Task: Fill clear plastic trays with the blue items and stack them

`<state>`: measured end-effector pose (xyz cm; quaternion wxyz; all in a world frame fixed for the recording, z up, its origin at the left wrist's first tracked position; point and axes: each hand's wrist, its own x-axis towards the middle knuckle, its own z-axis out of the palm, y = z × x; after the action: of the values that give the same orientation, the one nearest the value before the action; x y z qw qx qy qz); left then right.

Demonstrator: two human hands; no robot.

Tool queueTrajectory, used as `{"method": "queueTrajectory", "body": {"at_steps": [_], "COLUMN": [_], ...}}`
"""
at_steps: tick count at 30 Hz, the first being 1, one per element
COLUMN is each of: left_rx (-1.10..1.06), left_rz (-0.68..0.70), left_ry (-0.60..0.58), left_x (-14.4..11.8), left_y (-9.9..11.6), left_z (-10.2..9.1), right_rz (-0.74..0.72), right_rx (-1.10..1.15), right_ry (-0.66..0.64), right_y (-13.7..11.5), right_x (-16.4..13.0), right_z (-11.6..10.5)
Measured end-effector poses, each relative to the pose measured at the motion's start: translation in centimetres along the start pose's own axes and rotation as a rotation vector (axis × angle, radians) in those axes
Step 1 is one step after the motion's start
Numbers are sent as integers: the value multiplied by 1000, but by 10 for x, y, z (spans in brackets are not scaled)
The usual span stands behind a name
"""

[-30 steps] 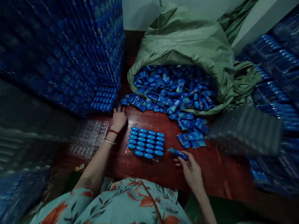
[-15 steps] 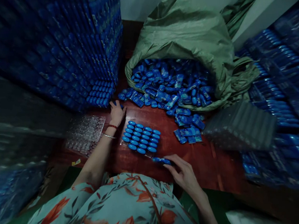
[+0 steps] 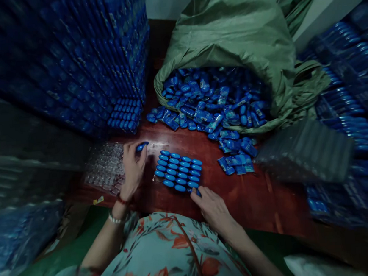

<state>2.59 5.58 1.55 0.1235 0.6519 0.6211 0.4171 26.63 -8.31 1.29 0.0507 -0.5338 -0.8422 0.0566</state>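
A clear tray filled with rows of glossy blue oval pieces [image 3: 179,170] lies on the dark red table in front of me. My left hand [image 3: 134,165] is closed on a small blue packet [image 3: 141,146], left of the tray and above the table. At the tray's near right corner, my right hand [image 3: 211,203] pinches another blue packet [image 3: 195,191], mostly covered by the fingers. Whether that packet sits in the tray or only touches its edge I cannot tell.
An open green sack [image 3: 227,45] spills loose blue packets [image 3: 200,107] at the back. Clear empty trays [image 3: 105,165] lie at left. Tall stacks of filled trays [image 3: 124,113] rise behind them. Grey stacked trays [image 3: 306,151] stand at right, beside more blue packs [image 3: 338,121].
My left hand has drawn back toward me from the packets near the stack, bringing a blue packet. My right hand has shifted left and up with its packet to the tray's corner.
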Motion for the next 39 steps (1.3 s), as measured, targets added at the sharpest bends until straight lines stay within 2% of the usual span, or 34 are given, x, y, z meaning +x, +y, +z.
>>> {"method": "queueTrajectory", "body": {"at_steps": [2, 4, 6, 9, 11, 14, 18, 21, 23, 25, 27, 31, 33, 35, 37, 39], "left_rx": [-44, -89, -109, -81, -42, 62, 166, 216, 234, 244, 253, 208, 141, 93, 98, 120], "left_rz": [-5, 3, 58, 183, 253, 371, 553, 611, 624, 640, 644, 580, 470, 321, 185, 75], "left_ry": [11, -22, -109, -305, -432, -549, -658, -778, -841, -843, -789, -585, -457, -377, -369, -412], "left_x": [-28, -56, -79, -98, -99, -89, -69, -58, -54, -55, -61, -76, -77, -71, -61, -50], "left_y": [6, 6, 1, -12, -21, -32, -35, -32, -30, -32, -39, -49, -43, -29, -12, 1], "left_z": [-27, -45, -51, -43, -33, -24, -28, -31, -30, -28, -27, -24, -18, -5, 13, 31], "right_rz": [-63, -116, -157, -216, -233, -213, -165, -87, -39, -6, 43, 149, 169, 223, 309, 363], "right_rx": [-48, -60, -49, -40, -41, -38, -85, -161, -177, -151, -116, -34, 35, 104, 141, 136], "right_ry": [-66, -94, -111, -158, -171, -113, 58, 178, 208, 230, 279, 408, 430, 453, 475, 466], "right_y": [0, 2, 6, 13, 18, 22, 22, 17, 14, 11, 8, 2, -2, -6, -8, -8], "right_x": [7, 15, 21, 26, 26, 22, 12, 7, 5, 3, 1, -3, 0, 11, 30, 53], "right_z": [-8, -13, -15, -18, -18, -13, 0, 11, 17, 24, 32, 44, 45, 44, 43, 46]}}
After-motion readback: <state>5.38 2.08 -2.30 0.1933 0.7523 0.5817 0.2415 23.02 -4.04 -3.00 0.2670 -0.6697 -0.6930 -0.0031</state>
